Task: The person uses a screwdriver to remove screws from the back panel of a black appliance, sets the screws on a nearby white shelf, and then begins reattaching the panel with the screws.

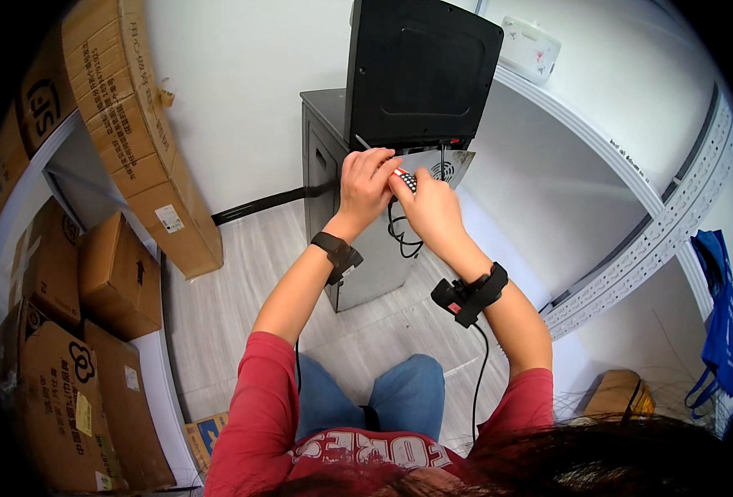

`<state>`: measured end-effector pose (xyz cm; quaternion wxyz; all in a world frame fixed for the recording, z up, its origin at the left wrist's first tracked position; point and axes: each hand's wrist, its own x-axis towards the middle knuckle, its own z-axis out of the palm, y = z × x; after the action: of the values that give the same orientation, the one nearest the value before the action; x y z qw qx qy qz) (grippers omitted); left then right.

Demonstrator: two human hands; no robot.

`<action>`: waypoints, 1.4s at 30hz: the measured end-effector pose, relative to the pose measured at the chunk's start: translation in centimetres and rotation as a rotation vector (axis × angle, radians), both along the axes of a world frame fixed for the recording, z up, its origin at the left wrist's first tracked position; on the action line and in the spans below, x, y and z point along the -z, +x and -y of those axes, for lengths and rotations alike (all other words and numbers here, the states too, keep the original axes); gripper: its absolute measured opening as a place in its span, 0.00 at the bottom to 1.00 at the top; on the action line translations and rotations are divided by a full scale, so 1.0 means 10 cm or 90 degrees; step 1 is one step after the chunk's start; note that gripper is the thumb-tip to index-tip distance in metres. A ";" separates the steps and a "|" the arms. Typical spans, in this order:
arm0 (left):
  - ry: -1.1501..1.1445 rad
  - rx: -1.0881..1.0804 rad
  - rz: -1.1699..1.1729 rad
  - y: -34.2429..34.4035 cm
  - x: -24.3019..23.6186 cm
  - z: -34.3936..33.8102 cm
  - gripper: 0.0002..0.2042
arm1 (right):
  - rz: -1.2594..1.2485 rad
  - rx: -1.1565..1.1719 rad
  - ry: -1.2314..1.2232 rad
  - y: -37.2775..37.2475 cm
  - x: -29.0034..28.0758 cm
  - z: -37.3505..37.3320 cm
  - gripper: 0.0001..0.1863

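Note:
A screwdriver (406, 177) with a red, white and black dotted handle is gripped in my right hand (434, 214), fingers wrapped round the handle. My left hand (363, 186) is closed at its front part, thumb and fingers pinched together. The thin metal shaft comes out past my left fingers, slanting up and left. Both hands are just below the bottom edge of a black screen housing (424, 70), seen from its back. That housing stands on a dark grey metal cabinet (321, 157). Where the screwdriver's tip touches, if anywhere, I cannot tell.
Black cables (401, 236) hang by the cabinet, near a vented metal panel (445, 170). A tall cardboard box (134, 124) leans at the left, beside shelves of cartons (118, 277). White metal shelving (631, 273) curves along the right, with a blue bag (716, 315) hanging there.

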<state>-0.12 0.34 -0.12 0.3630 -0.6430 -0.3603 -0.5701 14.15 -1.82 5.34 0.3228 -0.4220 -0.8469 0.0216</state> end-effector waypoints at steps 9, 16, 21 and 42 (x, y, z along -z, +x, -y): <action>-0.001 0.026 0.036 0.02 -0.05 0.01 0.18 | -0.051 -0.072 0.223 0.03 0.11 0.06 0.18; -0.028 -0.009 0.060 0.01 0.00 0.05 0.17 | -0.065 -0.091 0.311 0.00 0.08 0.14 0.18; 0.020 -0.005 0.101 0.08 0.02 0.02 0.19 | -0.082 -0.040 0.127 -0.05 0.04 0.11 0.21; -0.004 -0.034 0.103 0.07 0.06 0.03 0.21 | 0.012 -0.064 0.208 -0.01 0.01 0.07 0.23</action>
<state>0.62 0.09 -0.73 0.3461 -0.5862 -0.4069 -0.6091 14.06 -2.55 5.26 0.3776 -0.3213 -0.8621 -0.1047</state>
